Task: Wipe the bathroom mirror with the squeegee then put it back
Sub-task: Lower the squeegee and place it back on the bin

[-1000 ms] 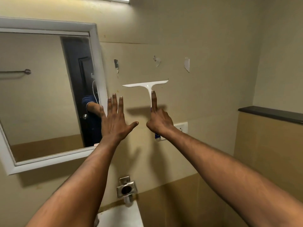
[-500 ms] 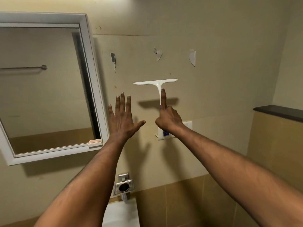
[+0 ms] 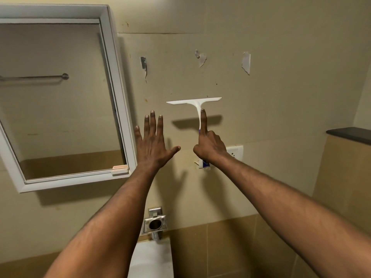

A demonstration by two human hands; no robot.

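While you face the wall:
Right hand [image 3: 210,146]: your grip holds the squeegee [image 3: 197,105], frame centre.
Left hand [image 3: 153,141]: wide, empty.
Mirror [image 3: 58,101]: upper left.

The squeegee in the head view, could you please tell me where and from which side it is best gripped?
Grip the squeegee by its narrow handle, coming from below, as the right hand does now: fingers wrapped low, index finger laid up the stem. The wide blade bar sits crosswise on top, so the upright stem is likely the only part a fist can close around. The left hand is spread open, holding nothing.
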